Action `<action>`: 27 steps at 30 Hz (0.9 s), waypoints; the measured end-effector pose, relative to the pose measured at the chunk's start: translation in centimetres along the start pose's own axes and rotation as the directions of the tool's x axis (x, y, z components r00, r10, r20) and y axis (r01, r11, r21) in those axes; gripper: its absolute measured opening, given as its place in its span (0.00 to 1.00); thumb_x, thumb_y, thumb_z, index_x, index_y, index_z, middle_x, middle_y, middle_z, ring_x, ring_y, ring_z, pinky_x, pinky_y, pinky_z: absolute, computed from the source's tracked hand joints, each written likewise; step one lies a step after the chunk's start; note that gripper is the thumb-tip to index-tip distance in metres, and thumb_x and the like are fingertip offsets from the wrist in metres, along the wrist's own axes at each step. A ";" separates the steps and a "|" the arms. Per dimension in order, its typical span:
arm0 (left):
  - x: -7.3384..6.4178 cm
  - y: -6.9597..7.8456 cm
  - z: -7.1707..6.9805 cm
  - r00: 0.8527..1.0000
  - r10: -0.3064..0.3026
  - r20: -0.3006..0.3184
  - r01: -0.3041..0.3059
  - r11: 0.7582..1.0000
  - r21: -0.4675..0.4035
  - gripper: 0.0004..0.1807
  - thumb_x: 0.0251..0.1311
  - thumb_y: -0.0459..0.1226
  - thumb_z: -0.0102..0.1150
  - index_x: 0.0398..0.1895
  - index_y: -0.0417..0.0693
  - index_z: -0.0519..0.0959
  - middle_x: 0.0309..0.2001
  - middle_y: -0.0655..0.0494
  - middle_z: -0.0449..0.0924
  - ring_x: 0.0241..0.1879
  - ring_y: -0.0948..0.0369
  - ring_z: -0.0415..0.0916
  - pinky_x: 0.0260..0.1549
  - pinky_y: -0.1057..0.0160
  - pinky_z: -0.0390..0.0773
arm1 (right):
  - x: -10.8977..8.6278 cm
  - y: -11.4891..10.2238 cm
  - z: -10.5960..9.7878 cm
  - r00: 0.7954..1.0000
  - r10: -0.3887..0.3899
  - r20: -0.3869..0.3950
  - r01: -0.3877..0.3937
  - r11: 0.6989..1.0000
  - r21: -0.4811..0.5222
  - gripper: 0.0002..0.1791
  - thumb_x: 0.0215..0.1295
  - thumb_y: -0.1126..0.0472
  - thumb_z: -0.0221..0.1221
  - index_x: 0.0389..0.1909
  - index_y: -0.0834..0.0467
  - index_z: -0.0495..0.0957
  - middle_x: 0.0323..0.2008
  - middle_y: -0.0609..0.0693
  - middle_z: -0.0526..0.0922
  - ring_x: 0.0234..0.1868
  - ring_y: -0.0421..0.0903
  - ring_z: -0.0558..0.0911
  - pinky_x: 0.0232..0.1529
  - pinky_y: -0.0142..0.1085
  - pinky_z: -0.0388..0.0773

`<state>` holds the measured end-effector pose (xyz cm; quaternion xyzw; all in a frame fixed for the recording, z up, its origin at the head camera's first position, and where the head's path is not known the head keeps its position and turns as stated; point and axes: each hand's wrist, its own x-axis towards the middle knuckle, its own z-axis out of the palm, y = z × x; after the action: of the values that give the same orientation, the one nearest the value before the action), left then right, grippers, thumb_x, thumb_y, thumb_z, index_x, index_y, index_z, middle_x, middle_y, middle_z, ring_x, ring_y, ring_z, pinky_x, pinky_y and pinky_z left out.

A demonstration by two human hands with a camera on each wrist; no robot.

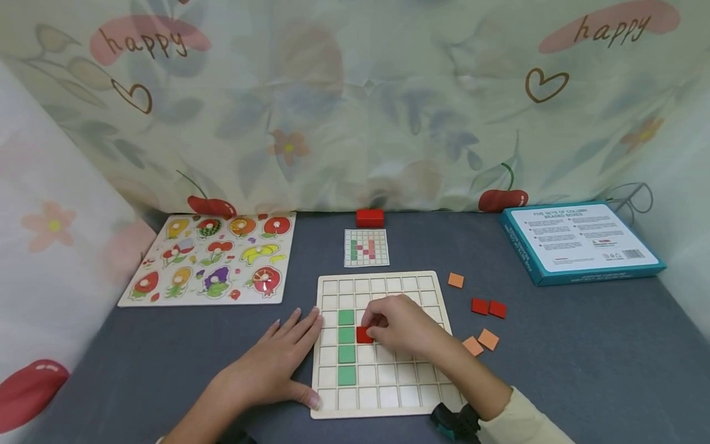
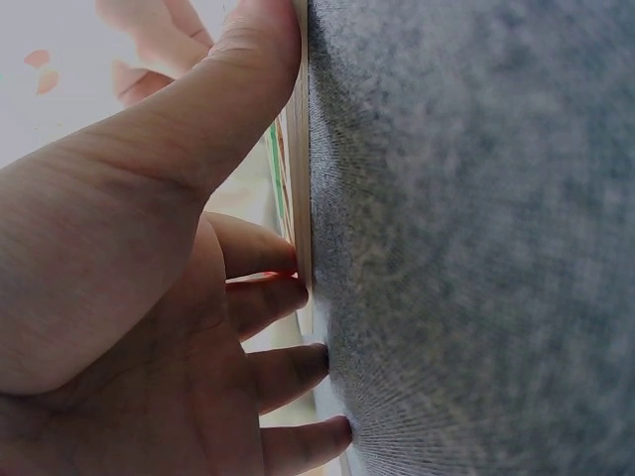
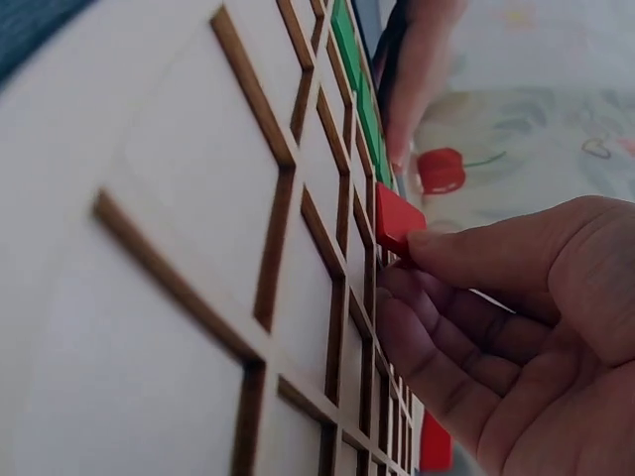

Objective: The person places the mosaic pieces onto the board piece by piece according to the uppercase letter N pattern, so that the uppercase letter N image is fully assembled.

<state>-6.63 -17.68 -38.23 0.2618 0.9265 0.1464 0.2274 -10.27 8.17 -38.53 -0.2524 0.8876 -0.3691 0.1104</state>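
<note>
A wooden grid board lies in the middle, with several green square tiles in one column of its left part. My right hand is over the board and pinches a red square tile beside the second green tile from the top. In the right wrist view the thumb presses on an edge of that red tile, fingers curled below. Along the board's left edge rests my left hand, fingers extended and thumb at the lower left corner. Its fingertips touch the table and the board's side in the left wrist view.
Loose orange tiles and red tiles lie right of the board. Behind it are a small pattern card and a red block. A fruit puzzle board stands back left, a teal box back right.
</note>
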 end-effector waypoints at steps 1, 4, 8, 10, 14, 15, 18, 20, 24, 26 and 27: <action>0.0 0.0 0.0 1.000 -0.001 0.001 0.001 1.000 -0.001 0.70 0.38 0.72 0.67 0.81 0.46 0.50 0.80 0.51 0.44 0.78 0.44 0.37 0.68 0.32 0.46 | 0.0 -0.1 0.1 1.000 -0.001 0.000 0.001 1.000 -0.016 0.09 0.61 0.72 0.65 0.30 0.53 0.84 0.24 0.38 0.79 0.27 0.38 0.75 0.33 0.34 0.75; 0.0 0.0 0.0 1.000 -0.001 0.001 0.001 1.000 -0.005 0.70 0.37 0.72 0.67 0.81 0.46 0.50 0.80 0.51 0.44 0.78 0.44 0.37 0.68 0.32 0.46 | -0.1 -0.3 0.3 1.000 -0.018 -0.018 0.017 0.997 -0.069 0.09 0.61 0.71 0.65 0.30 0.53 0.85 0.25 0.38 0.80 0.28 0.37 0.76 0.33 0.34 0.75; 0.0 0.0 0.0 1.000 -0.001 0.002 0.001 1.000 0.001 0.70 0.38 0.73 0.66 0.81 0.47 0.50 0.80 0.51 0.44 0.78 0.44 0.37 0.68 0.32 0.46 | -0.4 -0.5 0.5 0.995 -0.077 -0.058 0.067 0.985 -0.156 0.08 0.58 0.73 0.66 0.31 0.56 0.88 0.27 0.42 0.81 0.28 0.38 0.76 0.30 0.33 0.74; 0.0 0.0 0.0 1.000 0.000 0.001 0.000 1.000 0.003 0.70 0.38 0.73 0.66 0.81 0.47 0.50 0.80 0.51 0.44 0.78 0.44 0.37 0.68 0.32 0.46 | -0.5 -0.6 0.6 0.992 -0.108 -0.068 0.093 0.975 -0.200 0.08 0.57 0.73 0.67 0.32 0.57 0.90 0.27 0.43 0.79 0.28 0.39 0.76 0.28 0.32 0.73; 0.0 -0.1 0.1 1.000 0.004 -0.002 -0.004 1.000 0.005 0.70 0.38 0.72 0.66 0.81 0.46 0.50 0.80 0.51 0.44 0.78 0.44 0.37 0.68 0.32 0.46 | -0.8 -0.7 0.9 0.986 -0.160 -0.052 0.143 0.960 -0.240 0.08 0.56 0.72 0.69 0.33 0.58 0.91 0.28 0.43 0.78 0.28 0.37 0.76 0.27 0.29 0.72; 0.0 -0.1 0.1 1.000 0.005 -0.003 -0.005 1.000 0.004 0.70 0.38 0.72 0.66 0.81 0.46 0.50 0.80 0.51 0.44 0.78 0.44 0.37 0.68 0.32 0.46 | -0.9 -0.7 0.9 0.983 -0.176 -0.048 0.159 0.956 -0.246 0.08 0.56 0.72 0.70 0.33 0.57 0.91 0.28 0.43 0.78 0.28 0.37 0.77 0.28 0.29 0.73; 0.0 -0.1 0.1 1.000 0.005 -0.004 -0.005 1.000 0.003 0.70 0.38 0.72 0.66 0.81 0.47 0.50 0.80 0.51 0.44 0.78 0.44 0.37 0.68 0.32 0.46 | -1.3 -0.5 1.0 0.977 -0.203 -0.059 0.182 0.951 -0.252 0.08 0.57 0.72 0.69 0.33 0.55 0.91 0.30 0.42 0.80 0.30 0.37 0.78 0.31 0.30 0.76; 0.0 -0.2 0.1 1.000 0.005 -0.002 -0.005 1.000 0.000 0.70 0.38 0.73 0.66 0.81 0.47 0.50 0.80 0.51 0.44 0.78 0.44 0.37 0.67 0.32 0.46 | -1.8 -0.2 0.8 0.973 -0.208 -0.103 0.172 0.944 -0.281 0.09 0.57 0.71 0.68 0.33 0.55 0.90 0.30 0.42 0.81 0.32 0.37 0.79 0.33 0.31 0.78; 0.0 -0.2 0.1 1.000 0.012 -0.002 -0.012 1.000 -0.002 0.70 0.38 0.73 0.65 0.81 0.47 0.50 0.80 0.51 0.44 0.78 0.44 0.36 0.68 0.32 0.46 | -2.9 0.9 -0.1 0.961 -0.151 -0.233 0.075 0.949 -0.307 0.09 0.57 0.73 0.67 0.31 0.55 0.89 0.28 0.40 0.81 0.31 0.36 0.79 0.33 0.32 0.78; 0.0 -0.3 0.1 1.000 0.015 -0.003 -0.015 1.000 0.000 0.70 0.38 0.73 0.65 0.81 0.47 0.49 0.80 0.51 0.44 0.78 0.44 0.36 0.68 0.32 0.46 | -3.6 1.7 -0.9 0.954 -0.100 -0.282 0.010 0.952 -0.306 0.09 0.57 0.72 0.67 0.30 0.55 0.88 0.27 0.40 0.80 0.28 0.36 0.77 0.31 0.33 0.76; 0.0 -0.3 0.1 1.000 0.015 -0.004 -0.015 1.000 0.001 0.70 0.39 0.73 0.66 0.81 0.47 0.49 0.80 0.51 0.44 0.78 0.44 0.36 0.68 0.32 0.46 | -3.9 2.1 -1.4 0.951 -0.067 -0.302 -0.028 0.954 -0.299 0.09 0.57 0.72 0.67 0.30 0.55 0.88 0.27 0.39 0.79 0.28 0.36 0.76 0.30 0.33 0.76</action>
<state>-6.70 -17.87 -38.46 0.2685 0.9250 0.1483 0.2242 -8.23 12.35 -39.02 -0.2143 0.9369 -0.2662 -0.0732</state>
